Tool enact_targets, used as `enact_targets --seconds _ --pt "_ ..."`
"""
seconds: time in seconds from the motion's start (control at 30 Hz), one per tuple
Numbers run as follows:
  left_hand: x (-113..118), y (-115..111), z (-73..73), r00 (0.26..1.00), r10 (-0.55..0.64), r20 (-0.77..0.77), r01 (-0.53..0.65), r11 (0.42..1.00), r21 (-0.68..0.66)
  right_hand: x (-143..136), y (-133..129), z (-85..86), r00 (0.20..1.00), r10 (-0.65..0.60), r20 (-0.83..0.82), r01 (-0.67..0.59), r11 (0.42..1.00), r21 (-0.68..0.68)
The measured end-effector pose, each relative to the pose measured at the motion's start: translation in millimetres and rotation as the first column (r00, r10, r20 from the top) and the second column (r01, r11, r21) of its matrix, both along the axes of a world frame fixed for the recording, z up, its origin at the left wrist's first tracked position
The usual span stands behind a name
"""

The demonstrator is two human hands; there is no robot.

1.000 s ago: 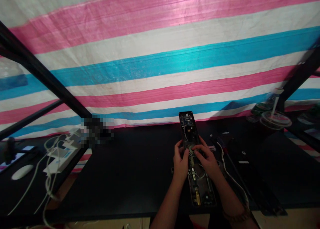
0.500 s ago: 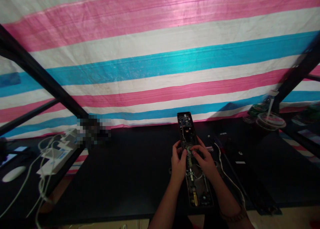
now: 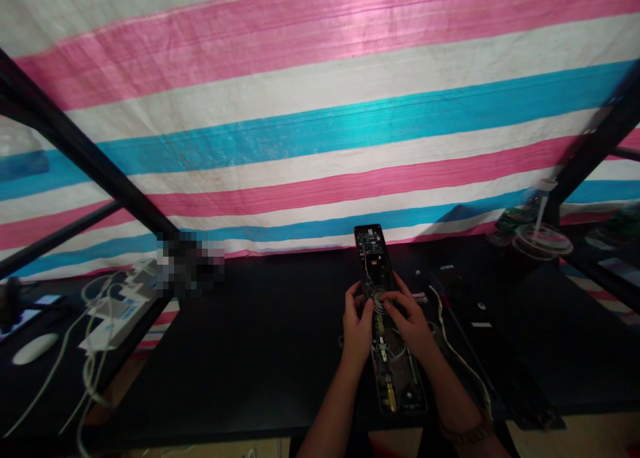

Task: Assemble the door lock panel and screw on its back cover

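Note:
A long, narrow electronic door lock casing (image 3: 415, 368) lies open-side up before me, its far end pointing at the striped sheet. Inside it show a circuit board at the far end, thin wires, metal parts along the middle and a brass-coloured piece near me. My left hand (image 3: 358, 325) is closed around the casing's left side, thumb by a round light part in the middle. From the right, my right hand (image 3: 407, 317) is closed over the casing, thumb and forefinger bent down at that round part. Any small piece between those fingertips is too dark to see.
On the black table (image 3: 240, 351), a long dark panel (image 3: 500, 351) and a pale cable (image 3: 450, 338) lie to the right. A lidded cup with a straw (image 3: 543, 243) stands at the back right. A white mouse (image 3: 35, 349) and tangled white cables (image 3: 90, 371) are at left.
The view has shifted slightly, moving the left-side things a little to the right in it. Both hands stay on the lock casing, with only slight finger movement at the right hand.

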State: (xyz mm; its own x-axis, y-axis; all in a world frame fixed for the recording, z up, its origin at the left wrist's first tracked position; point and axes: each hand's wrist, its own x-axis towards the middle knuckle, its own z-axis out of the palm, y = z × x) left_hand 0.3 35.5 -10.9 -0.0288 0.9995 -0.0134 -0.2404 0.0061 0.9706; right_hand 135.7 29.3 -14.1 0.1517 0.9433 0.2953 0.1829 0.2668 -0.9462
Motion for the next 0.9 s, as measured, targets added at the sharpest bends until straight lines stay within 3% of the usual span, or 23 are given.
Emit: enact_targets --seconds 0.9 --pt "-0.7 1.3 -2.2 0.999 0.013 -0.039 -0.012 1.0 0.021 0.6 -0.2 0.1 1.0 -0.005 -0.005 0.005 1.0 0.017"
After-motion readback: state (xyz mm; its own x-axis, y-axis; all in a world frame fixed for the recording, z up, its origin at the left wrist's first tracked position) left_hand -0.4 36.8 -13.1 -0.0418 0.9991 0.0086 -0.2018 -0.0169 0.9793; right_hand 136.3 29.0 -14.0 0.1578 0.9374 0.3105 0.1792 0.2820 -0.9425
